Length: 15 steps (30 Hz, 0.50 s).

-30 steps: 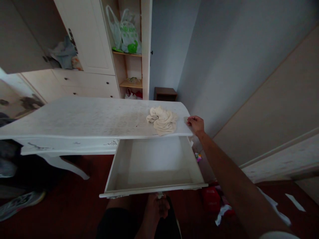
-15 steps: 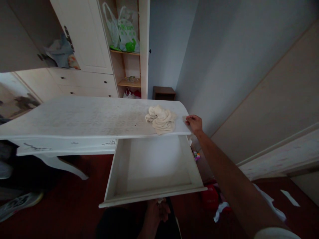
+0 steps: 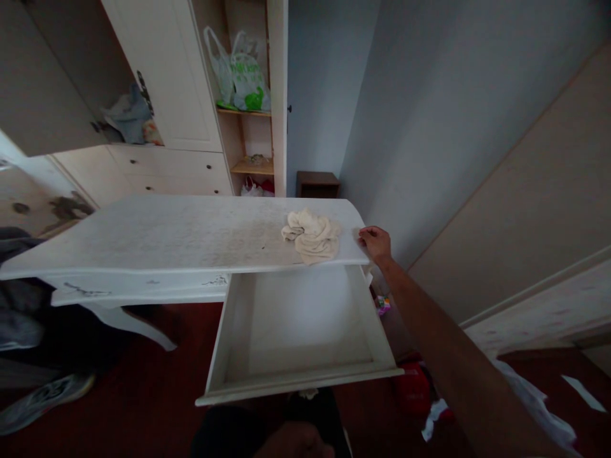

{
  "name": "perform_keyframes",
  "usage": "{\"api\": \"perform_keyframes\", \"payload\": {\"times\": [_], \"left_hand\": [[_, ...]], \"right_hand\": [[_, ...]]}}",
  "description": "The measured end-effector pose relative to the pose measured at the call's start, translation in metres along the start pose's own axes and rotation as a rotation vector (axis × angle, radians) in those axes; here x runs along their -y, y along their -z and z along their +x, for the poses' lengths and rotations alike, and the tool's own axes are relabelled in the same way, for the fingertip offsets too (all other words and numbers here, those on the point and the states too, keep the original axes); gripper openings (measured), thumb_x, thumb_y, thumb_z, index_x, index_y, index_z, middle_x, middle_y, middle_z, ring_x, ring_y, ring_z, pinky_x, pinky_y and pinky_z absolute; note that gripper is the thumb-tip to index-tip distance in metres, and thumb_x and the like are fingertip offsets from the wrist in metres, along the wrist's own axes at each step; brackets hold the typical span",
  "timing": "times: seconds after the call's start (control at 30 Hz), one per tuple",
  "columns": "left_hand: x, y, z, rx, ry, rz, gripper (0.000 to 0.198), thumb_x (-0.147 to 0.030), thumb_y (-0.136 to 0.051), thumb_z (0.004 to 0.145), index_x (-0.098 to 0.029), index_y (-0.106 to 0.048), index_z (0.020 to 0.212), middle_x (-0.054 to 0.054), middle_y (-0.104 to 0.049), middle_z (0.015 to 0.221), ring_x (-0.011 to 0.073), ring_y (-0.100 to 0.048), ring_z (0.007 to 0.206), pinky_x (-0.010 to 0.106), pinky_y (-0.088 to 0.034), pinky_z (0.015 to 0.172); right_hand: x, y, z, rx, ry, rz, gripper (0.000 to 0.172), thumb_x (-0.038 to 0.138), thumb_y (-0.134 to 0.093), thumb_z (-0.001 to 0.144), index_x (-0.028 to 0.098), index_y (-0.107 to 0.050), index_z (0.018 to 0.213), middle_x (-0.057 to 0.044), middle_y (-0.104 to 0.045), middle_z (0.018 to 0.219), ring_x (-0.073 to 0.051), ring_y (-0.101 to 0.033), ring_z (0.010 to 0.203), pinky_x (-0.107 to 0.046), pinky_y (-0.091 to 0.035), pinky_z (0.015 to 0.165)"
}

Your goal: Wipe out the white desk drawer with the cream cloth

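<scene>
My right hand rests at the right end of a white desk, its fingers bent and drawn together; whether anything small is between them is hidden. Left of it, a crumpled cream cloth lies on the desktop, apart from the fingers. Below the top, a drawer is pulled far out and shows a bare pale bottom. My left hand is low at the bottom edge, dim and partly cut off, below the drawer front. A small pale piece shows just under that front.
Behind the desk stand a white wardrobe with an open door and shelves holding a plastic bag. A small brown cabinet is by the wall. Red and white items lie on the floor at right, a shoe at left.
My left hand has dropped from the middle of the drawer front down toward my lap. My right hand stays at the desk end. The view has shifted slightly.
</scene>
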<state>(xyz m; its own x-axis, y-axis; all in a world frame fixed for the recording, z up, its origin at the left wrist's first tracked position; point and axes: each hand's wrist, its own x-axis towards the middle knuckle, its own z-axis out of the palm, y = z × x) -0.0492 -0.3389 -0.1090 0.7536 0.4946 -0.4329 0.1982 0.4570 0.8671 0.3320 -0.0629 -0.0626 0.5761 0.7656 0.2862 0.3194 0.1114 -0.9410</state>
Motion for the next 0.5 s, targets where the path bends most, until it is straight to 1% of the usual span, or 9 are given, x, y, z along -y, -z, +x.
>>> {"api": "perform_keyframes", "payload": {"times": [0.1,0.13,0.17,0.2,0.27,0.33,0.4,0.43,0.5], "left_hand": [[-0.073,0.001,-0.009,0.197,-0.093,0.085,0.047,-0.063,-0.069,0.085,-0.019,-0.071,0.100,0.004,-0.068,0.080,0.0139,-0.061,0.071,0.026,-0.048,0.070],[-0.100,0.005,-0.003,0.159,-0.158,0.077,0.050,-0.063,-0.068,0.087,-0.019,-0.069,0.109,0.004,-0.069,0.081,0.0137,-0.060,0.069,0.027,-0.048,0.068],[-0.126,0.011,0.007,0.083,-0.249,0.095,0.051,-0.062,-0.065,0.088,-0.018,-0.067,0.115,0.005,-0.069,0.085,0.0138,-0.061,0.070,0.027,-0.049,0.069],[-0.150,0.020,0.022,-0.046,-0.361,0.142,0.051,-0.061,-0.065,0.089,-0.018,-0.066,0.117,0.006,-0.070,0.088,0.0145,-0.061,0.071,0.028,-0.050,0.069],[-0.190,0.040,0.059,-0.396,-0.513,0.294,0.049,-0.052,-0.059,0.093,-0.017,-0.061,0.127,0.011,-0.071,0.102,0.0191,-0.066,0.084,0.033,-0.053,0.075],[-0.220,0.059,0.096,-0.721,-0.536,0.567,0.059,-0.039,-0.065,0.089,-0.012,-0.052,0.141,0.019,-0.066,0.123,0.0257,-0.066,0.107,0.041,-0.054,0.092],[-0.242,0.073,0.127,-0.926,-0.516,0.932,0.088,-0.032,-0.076,0.081,-0.008,-0.036,0.155,0.028,-0.049,0.150,0.0358,-0.048,0.140,0.052,-0.042,0.113],[-0.250,0.078,0.139,-0.979,-0.493,1.112,0.100,-0.034,-0.080,0.078,-0.009,-0.028,0.160,0.029,-0.036,0.161,0.0404,-0.032,0.152,0.058,-0.033,0.119],[-0.264,0.084,0.159,-0.988,-0.416,1.407,0.118,-0.044,-0.084,0.074,-0.016,-0.016,0.166,0.026,-0.013,0.172,0.0459,-0.003,0.159,0.068,-0.020,0.121]], "right_hand": [[0.001,0.000,-0.001,-0.002,0.001,-0.019,0.016,0.035,-0.071,0.070,0.019,-0.071,0.072,0.001,-0.066,0.060,-0.014,-0.062,0.054,-0.026,-0.049,0.056],[0.002,0.000,-0.002,0.000,-0.002,-0.020,0.017,0.036,-0.072,0.071,0.019,-0.071,0.072,0.001,-0.067,0.060,-0.014,-0.062,0.055,-0.026,-0.050,0.056],[0.003,0.000,-0.002,0.003,-0.008,-0.017,0.019,0.038,-0.072,0.071,0.019,-0.071,0.073,0.000,-0.067,0.061,-0.015,-0.063,0.056,-0.027,-0.050,0.057],[0.004,0.000,-0.003,0.008,-0.013,-0.013,0.021,0.039,-0.073,0.070,0.019,-0.071,0.073,0.000,-0.067,0.060,-0.015,-0.063,0.056,-0.027,-0.051,0.057],[0.005,0.000,-0.004,0.024,-0.015,-0.001,0.024,0.043,-0.075,0.070,0.019,-0.070,0.073,0.000,-0.067,0.060,-0.016,-0.063,0.057,-0.028,-0.051,0.057],[0.006,0.000,-0.006,0.039,-0.006,0.008,0.027,0.046,-0.074,0.069,0.019,-0.070,0.073,-0.001,-0.067,0.060,-0.016,-0.063,0.057,-0.028,-0.051,0.056],[0.005,-0.001,-0.006,0.042,0.007,0.013,0.030,0.049,-0.073,0.069,0.019,-0.070,0.072,-0.001,-0.066,0.060,-0.017,-0.063,0.057,-0.028,-0.050,0.055],[0.005,-0.002,-0.006,0.039,0.012,0.016,0.031,0.050,-0.072,0.070,0.019,-0.069,0.072,-0.001,-0.066,0.060,-0.017,-0.063,0.057,-0.028,-0.050,0.055],[0.003,-0.003,-0.006,0.038,0.019,0.024,0.032,0.051,-0.071,0.070,0.019,-0.069,0.071,-0.002,-0.067,0.061,-0.017,-0.063,0.057,-0.029,-0.050,0.055]]}}
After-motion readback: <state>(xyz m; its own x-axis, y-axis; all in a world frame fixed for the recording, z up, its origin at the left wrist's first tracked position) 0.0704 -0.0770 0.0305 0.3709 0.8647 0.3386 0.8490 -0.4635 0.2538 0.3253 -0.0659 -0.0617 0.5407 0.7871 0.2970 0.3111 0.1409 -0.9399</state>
